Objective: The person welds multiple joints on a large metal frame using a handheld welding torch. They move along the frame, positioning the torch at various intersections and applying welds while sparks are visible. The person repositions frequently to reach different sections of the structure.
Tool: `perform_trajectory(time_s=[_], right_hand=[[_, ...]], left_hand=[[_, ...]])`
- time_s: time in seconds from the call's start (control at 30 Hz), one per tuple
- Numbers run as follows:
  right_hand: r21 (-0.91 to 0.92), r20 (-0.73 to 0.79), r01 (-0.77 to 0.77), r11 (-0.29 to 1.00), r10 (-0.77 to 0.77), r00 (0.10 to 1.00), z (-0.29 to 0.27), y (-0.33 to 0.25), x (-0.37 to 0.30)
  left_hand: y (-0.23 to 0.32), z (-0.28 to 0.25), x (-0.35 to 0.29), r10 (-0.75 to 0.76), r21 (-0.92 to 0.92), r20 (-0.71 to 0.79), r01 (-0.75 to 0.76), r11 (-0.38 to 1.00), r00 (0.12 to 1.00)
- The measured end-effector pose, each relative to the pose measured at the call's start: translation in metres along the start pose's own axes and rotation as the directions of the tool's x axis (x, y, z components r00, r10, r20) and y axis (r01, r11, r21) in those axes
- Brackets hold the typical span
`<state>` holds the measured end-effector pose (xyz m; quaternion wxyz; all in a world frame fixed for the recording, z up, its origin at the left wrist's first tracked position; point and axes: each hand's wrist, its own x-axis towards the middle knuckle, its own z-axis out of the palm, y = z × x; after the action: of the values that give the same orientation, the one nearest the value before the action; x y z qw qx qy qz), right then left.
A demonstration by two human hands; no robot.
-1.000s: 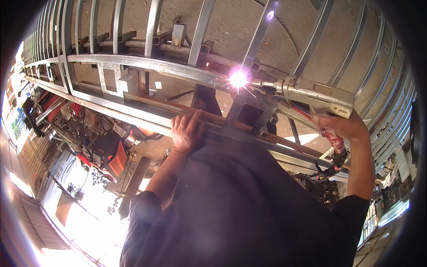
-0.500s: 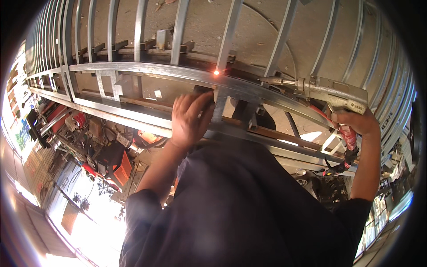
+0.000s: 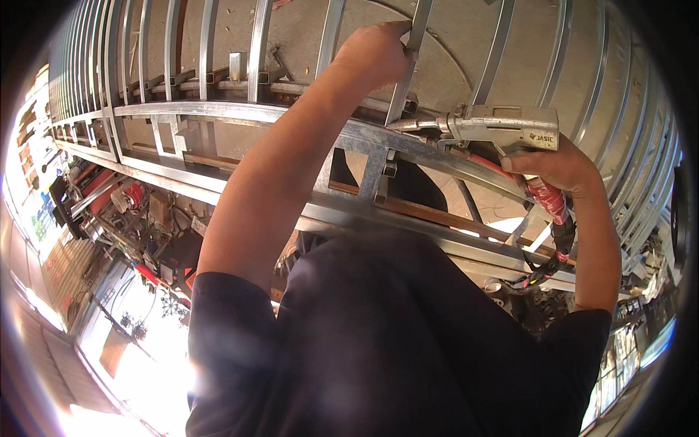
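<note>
Gripping a bar with the left hand, closed round the metal with fingers and thumb on opposite sides, well apart from the rail. Reaching over that rail with the left forearm, among a row of similar bars joined to it. Holding the torch in the right hand, wrapped about its grip; unable to tell the exact lie of the hidden fingers. Pointing the nozzle leftward at the foot of the gripped bar, close by the rail; touching or just short, cannot tell which. Having red wrap just below the right palm. Facing, beyond the rail, a square stub and bare floor. Leaning close over a beam roughly alongside the rail.
</note>
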<state>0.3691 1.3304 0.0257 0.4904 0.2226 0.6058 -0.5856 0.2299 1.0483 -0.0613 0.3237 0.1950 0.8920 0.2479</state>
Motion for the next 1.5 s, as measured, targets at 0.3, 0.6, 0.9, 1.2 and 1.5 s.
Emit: perform_trajectory(time_s=[0.3,0.6,0.9,1.2,1.5], right_hand=[[-0.006,0.015,0.033,0.999,-0.033,0.999,0.001,-0.002,0.001],[-0.095,0.002,-0.058,0.994,0.058,0.998,-0.008,0.001,0.002],[-0.068,-0.012,-0.064,0.996,0.064,0.998,-0.008,0.000,-0.003],[-0.064,-0.036,-0.074,0.995,0.072,0.997,-0.009,0.001,-0.006],[0.013,-0.062,-0.059,0.998,0.059,0.996,-0.017,0.006,-0.023]], left_hand=[[0.001,0.001,-0.003,-0.038,-0.129,-0.023,0.035,0.991,0.999],[0.009,-0.008,-0.005,-0.073,-0.100,0.046,0.077,0.992,0.996],[0.004,-0.004,-0.003,-0.064,-0.114,0.034,0.067,0.991,0.997],[0.012,-0.013,-0.006,-0.101,-0.094,0.064,0.107,0.990,0.993],[-0.001,0.002,-0.004,-0.046,-0.115,-0.051,0.040,0.993,0.998]])
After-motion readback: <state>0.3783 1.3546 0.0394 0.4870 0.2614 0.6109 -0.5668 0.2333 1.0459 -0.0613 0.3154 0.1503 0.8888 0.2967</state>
